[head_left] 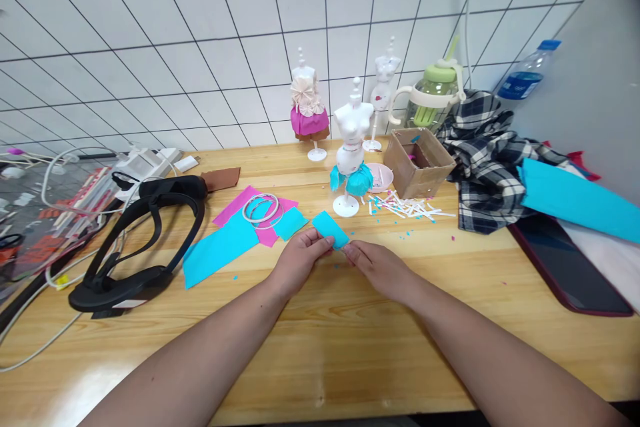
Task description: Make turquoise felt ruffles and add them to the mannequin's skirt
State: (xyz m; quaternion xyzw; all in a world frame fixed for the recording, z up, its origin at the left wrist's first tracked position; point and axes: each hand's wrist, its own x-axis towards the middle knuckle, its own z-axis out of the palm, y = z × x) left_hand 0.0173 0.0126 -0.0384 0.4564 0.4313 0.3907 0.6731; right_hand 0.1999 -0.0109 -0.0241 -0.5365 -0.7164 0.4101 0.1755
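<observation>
My left hand and my right hand meet on the wooden table, both pinching a small turquoise piece of paper by its near edge. Just behind it stands a white mini mannequin with a turquoise skirt. To the left lie larger turquoise sheets and pink sheets with rolls of clear tape on them.
A black head strap and cables lie at the left. A mannequin in a pink dress, a bare mannequin, a cardboard box, paper scraps, a plaid cloth, a green jug and a water bottle are behind and right.
</observation>
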